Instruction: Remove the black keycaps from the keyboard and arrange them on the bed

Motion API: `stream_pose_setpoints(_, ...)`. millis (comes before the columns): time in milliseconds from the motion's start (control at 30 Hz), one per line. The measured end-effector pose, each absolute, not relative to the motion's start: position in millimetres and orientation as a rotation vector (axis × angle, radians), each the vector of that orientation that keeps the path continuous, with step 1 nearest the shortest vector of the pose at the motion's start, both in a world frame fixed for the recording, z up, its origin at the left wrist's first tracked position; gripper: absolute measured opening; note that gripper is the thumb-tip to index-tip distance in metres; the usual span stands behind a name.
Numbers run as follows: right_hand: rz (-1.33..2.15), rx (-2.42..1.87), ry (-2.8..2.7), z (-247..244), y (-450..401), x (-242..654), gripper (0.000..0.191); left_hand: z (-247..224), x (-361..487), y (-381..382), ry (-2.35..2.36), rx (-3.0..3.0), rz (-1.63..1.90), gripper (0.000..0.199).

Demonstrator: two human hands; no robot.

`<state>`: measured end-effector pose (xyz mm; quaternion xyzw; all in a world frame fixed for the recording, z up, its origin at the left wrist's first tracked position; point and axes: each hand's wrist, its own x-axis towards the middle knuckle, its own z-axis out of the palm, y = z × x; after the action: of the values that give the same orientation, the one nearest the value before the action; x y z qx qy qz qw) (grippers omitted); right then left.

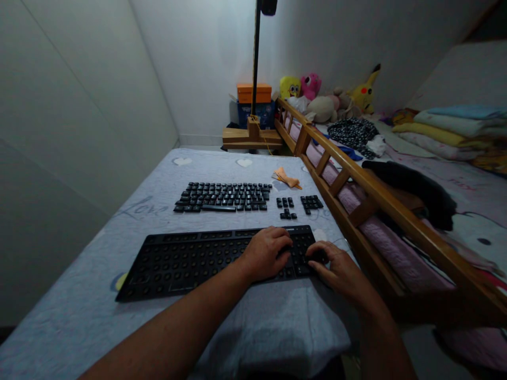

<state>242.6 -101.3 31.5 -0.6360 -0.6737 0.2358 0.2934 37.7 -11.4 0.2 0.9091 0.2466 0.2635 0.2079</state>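
Observation:
A black keyboard base (pixel 198 261) lies on the cloth-covered table, most of its key positions bare. My left hand (pixel 269 252) rests on its right part with the fingers curled; what they hold, if anything, is hidden. At the base's right end, my right hand (pixel 330 264) has thumb and fingers closed round something dark that I cannot make out. Beyond the base, loose black keycaps (pixel 225 196) are laid out in keyboard rows, with smaller groups of keycaps (pixel 285 202) and number-pad keycaps (pixel 311 203) to their right.
An orange cloth piece (pixel 287 178) lies behind the small keycap groups. A wooden bed rail (pixel 356 184) runs along the table's right side, with bedding and plush toys (pixel 322 108) beyond. At the back stand a wooden stand (pixel 252 136) with a pole and an orange box (pixel 254 93).

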Motion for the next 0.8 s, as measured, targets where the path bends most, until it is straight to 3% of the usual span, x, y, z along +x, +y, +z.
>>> stream_pose_setpoints(500, 0.942, -1.677, -1.756, 38.4, -87.3, 247.7, 0.006, 5.2, 38.6, -9.9, 0.622, 2.599, 0.631, 0.02)
stream_pose_setpoints(800, 0.963, -1.65, -1.737, 36.6, -86.6, 245.2, 0.008, 5.1, 38.0, -9.7, 0.619, 2.593, 0.637, 0.021)
